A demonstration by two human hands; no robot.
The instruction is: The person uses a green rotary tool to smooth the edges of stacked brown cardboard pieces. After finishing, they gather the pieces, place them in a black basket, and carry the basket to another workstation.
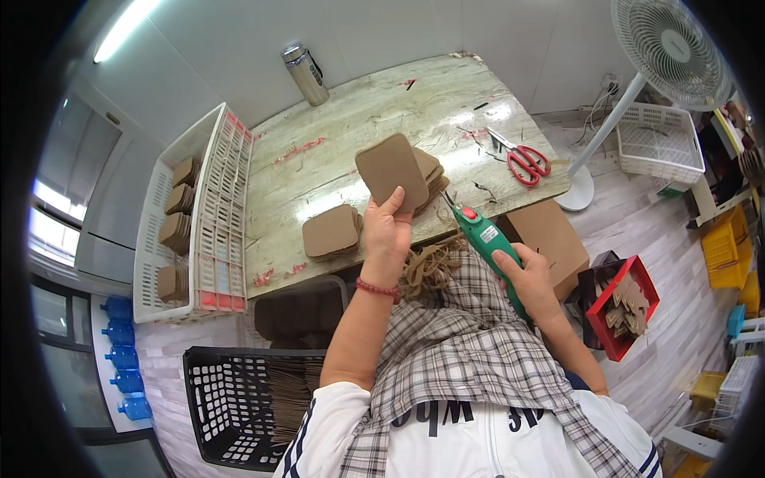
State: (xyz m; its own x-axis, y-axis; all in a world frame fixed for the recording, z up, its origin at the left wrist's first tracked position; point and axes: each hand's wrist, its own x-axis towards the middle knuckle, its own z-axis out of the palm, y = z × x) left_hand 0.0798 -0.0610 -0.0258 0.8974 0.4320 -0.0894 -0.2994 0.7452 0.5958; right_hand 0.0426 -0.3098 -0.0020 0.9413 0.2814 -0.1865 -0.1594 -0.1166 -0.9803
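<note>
Left hand (387, 231) raised over the desk's (335, 151) near edge, fingers (396, 197) pinching a brown cardboard piece (390, 169) by its lower edge, card standing above them. Right hand (527, 279) wrapped around a green electric cutter (484, 241).

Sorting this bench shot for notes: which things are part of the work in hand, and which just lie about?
In hand:
left hand holding a brown card piece
right hand gripping a green electric cutter
card stacks on the table

Lying about:
red scissors
steel flask
fan
</note>
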